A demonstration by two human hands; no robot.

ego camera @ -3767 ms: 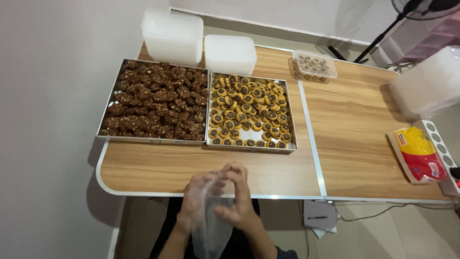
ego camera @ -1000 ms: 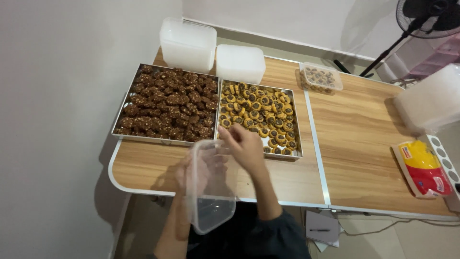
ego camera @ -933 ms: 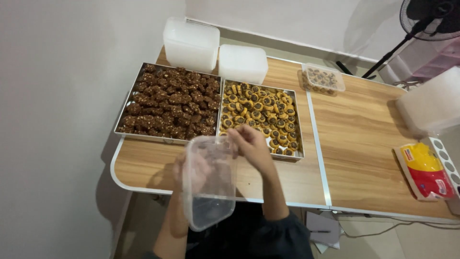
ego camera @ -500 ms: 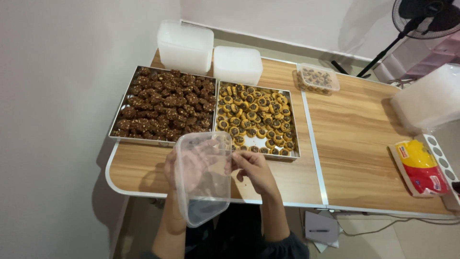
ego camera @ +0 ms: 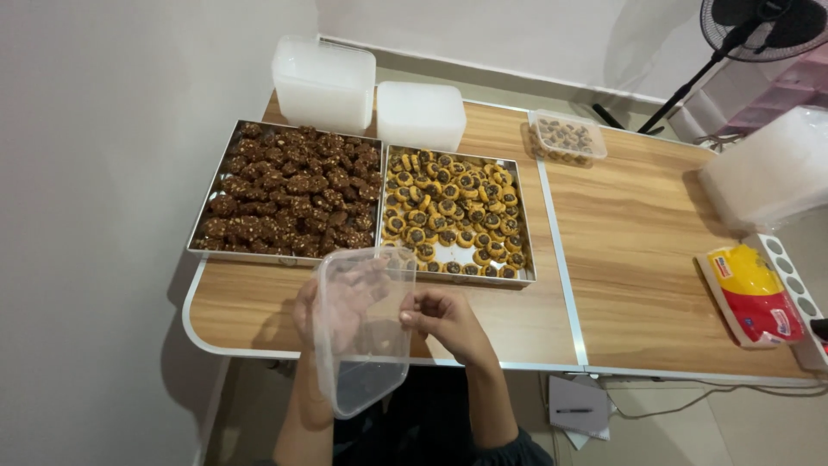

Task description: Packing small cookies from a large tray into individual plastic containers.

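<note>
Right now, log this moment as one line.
left hand: holds clear tub | right hand: at tub's rim | trays: two, cookies | table: wood

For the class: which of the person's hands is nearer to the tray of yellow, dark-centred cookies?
The right hand. It is just below the yellow cookie tray's near edge, at the clear plastic container's rim. The left hand is behind that container, further left, below the brown cookie tray.

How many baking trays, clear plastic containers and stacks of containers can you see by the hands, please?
Baking trays: 2, the tray of dark brown cookies and the tray of yellow cookies.
Single clear containers: 2, the empty container held in both hands, the filled container.
Stacks on the table: 2, tall stack, short stack.
Total: 6.
</note>
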